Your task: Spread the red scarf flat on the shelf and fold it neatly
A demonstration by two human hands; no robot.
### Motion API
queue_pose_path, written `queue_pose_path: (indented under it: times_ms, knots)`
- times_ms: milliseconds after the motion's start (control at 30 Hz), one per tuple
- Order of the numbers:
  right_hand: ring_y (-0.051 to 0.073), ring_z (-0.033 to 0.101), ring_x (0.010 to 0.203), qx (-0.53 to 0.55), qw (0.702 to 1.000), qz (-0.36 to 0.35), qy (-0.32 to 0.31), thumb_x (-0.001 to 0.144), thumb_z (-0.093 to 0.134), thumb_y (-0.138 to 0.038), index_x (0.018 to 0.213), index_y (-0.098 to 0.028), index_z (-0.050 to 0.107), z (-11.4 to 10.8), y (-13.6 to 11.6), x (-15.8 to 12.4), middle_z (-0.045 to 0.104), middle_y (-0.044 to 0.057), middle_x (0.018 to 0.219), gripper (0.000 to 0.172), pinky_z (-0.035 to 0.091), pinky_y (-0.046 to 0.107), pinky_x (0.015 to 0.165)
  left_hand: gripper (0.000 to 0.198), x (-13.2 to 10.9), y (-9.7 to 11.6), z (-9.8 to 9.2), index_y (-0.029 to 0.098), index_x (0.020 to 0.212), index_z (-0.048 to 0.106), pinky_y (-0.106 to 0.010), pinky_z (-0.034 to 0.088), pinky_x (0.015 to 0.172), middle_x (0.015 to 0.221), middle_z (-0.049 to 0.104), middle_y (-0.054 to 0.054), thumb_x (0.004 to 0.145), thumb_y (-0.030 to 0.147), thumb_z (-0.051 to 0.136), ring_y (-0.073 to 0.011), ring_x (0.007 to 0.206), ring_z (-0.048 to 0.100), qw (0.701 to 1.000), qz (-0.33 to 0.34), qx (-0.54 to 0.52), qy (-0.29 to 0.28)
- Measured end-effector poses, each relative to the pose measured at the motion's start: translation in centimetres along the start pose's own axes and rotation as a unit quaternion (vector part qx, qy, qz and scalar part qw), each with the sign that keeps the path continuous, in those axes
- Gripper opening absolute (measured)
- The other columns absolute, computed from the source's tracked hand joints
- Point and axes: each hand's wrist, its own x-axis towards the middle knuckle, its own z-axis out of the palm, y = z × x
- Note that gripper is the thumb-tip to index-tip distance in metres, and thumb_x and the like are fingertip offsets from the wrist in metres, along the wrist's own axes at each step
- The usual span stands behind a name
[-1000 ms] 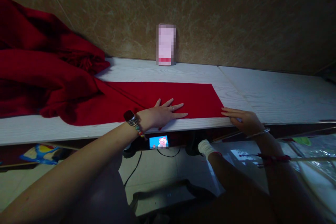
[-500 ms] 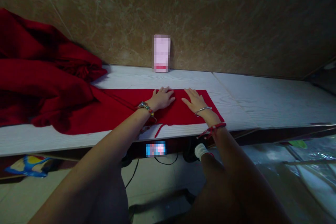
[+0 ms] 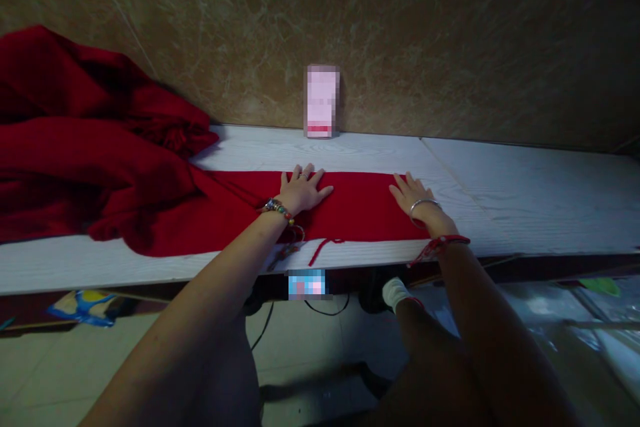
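A strip of red cloth (image 3: 360, 207) lies flat along the white wood-grain table. My left hand (image 3: 304, 192) rests palm down on it with the fingers spread. My right hand (image 3: 417, 200) lies on the strip's right end, fingers stretched out and partly past its edge. To the left, the same red fabric runs into a large crumpled heap (image 3: 115, 160). A loose red thread (image 3: 319, 250) hangs from the cloth's near edge onto the tabletop.
A blurred pink phone-like object (image 3: 321, 103) leans on the brown marbled wall. The white tabletop (image 3: 540, 193) extends to the right. Below its front edge are a blue-and-yellow packet (image 3: 85, 307), a black cable (image 3: 327, 310) and a white-socked foot (image 3: 395, 292).
My right hand has slid rightward over the cloth to its right end, farther from my left hand. The left hand stays on the cloth. The whole view has shifted slightly.
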Motion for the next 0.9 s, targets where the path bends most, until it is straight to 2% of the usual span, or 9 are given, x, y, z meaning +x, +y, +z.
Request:
queue_pose_path:
  times_ms: [67,167,267,333,400,500,567,700,900]
  knots:
    - [0.036,0.030,0.133,0.014,0.999,0.028,0.028,0.090,0.027,-0.046,0.140,-0.018,0.038,0.4,1.4,0.1,0.032,0.016,0.147,0.058,0.030,0.059,0.101,0.065,-0.8,-0.5,0.1,0.021,0.145,0.021,-0.062,0.018,0.105,0.153,0.015,-0.010,0.090,0.056,0.018,-0.0372,0.138,0.012,0.999,-0.025,0.001,0.022]
    - [0.039,0.026,0.134,0.034,0.992,0.023,0.118,0.089,0.029,-0.047,0.132,-0.015,0.048,0.5,2.1,-0.7,0.031,0.019,0.147,0.057,0.028,0.064,0.099,0.063,-2.3,-0.1,-0.1,0.019,0.144,0.027,-0.064,0.021,0.103,0.152,0.018,-0.014,0.091,0.053,0.022,-0.0393,0.138,0.013,0.995,-0.042,0.020,0.085]
    - [0.038,0.022,0.136,0.045,0.985,-0.036,0.161,0.090,0.028,-0.046,0.131,-0.013,0.048,-0.1,0.5,-2.7,0.027,0.018,0.149,0.056,0.025,0.063,0.102,0.059,-3.5,1.4,-0.4,0.019,0.143,0.029,-0.063,0.018,0.105,0.153,0.016,-0.013,0.092,0.048,0.029,-0.0373,0.139,0.011,0.991,0.017,0.035,0.128]
    - [0.035,0.020,0.137,0.042,0.988,-0.073,0.126,0.091,0.027,-0.044,0.135,-0.013,0.044,-0.6,-1.6,-4.1,0.025,0.016,0.150,0.056,0.024,0.059,0.105,0.059,-3.8,2.3,-0.3,0.019,0.143,0.027,-0.060,0.017,0.107,0.154,0.014,-0.011,0.092,0.048,0.030,-0.0345,0.140,0.009,0.991,0.072,0.036,0.108]
    - [0.032,0.018,0.138,0.028,0.991,-0.109,0.076,0.091,0.029,-0.042,0.138,-0.015,0.040,-0.9,-3.6,-5.2,0.023,0.013,0.152,0.056,0.023,0.055,0.108,0.059,-3.8,2.8,0.1,0.020,0.144,0.026,-0.057,0.018,0.108,0.154,0.014,-0.010,0.092,0.050,0.029,-0.0324,0.140,0.009,0.991,0.110,0.032,0.064]
    - [0.029,0.019,0.138,0.007,0.990,-0.141,0.007,0.091,0.029,-0.042,0.141,-0.021,0.035,-0.6,-5.1,-5.9,0.024,0.008,0.152,0.054,0.023,0.053,0.108,0.058,-3.5,2.7,0.7,0.021,0.144,0.025,-0.055,0.018,0.109,0.153,0.017,-0.008,0.093,0.050,0.024,-0.0289,0.140,0.012,0.991,0.131,0.028,0.016]
    - [0.027,0.021,0.138,-0.002,0.990,-0.141,-0.012,0.091,0.026,-0.042,0.142,-0.024,0.032,-0.2,-5.0,-5.9,0.026,0.006,0.151,0.054,0.022,0.054,0.109,0.057,-3.3,2.2,0.8,0.021,0.144,0.025,-0.053,0.017,0.110,0.153,0.018,-0.008,0.094,0.048,0.022,-0.0265,0.140,0.014,0.991,0.133,0.027,0.010]
    - [0.026,0.023,0.138,-0.005,0.992,-0.125,-0.001,0.091,0.024,-0.043,0.143,-0.025,0.030,0.5,-3.3,-5.3,0.025,0.005,0.151,0.055,0.022,0.054,0.109,0.058,-3.1,0.9,0.7,0.022,0.144,0.024,-0.052,0.018,0.110,0.153,0.017,-0.007,0.093,0.049,0.023,-0.0263,0.140,0.014,0.993,0.120,0.018,0.010]
    - [0.027,0.026,0.136,-0.016,0.994,-0.106,0.004,0.091,0.025,-0.043,0.143,-0.023,0.032,0.3,-1.9,-4.9,0.028,0.007,0.150,0.056,0.025,0.052,0.108,0.056,-3.5,-0.6,0.2,0.025,0.145,0.022,-0.058,0.016,0.108,0.154,0.014,-0.004,0.093,0.045,0.021,-0.0312,0.140,0.012,0.999,0.030,0.010,-0.001]
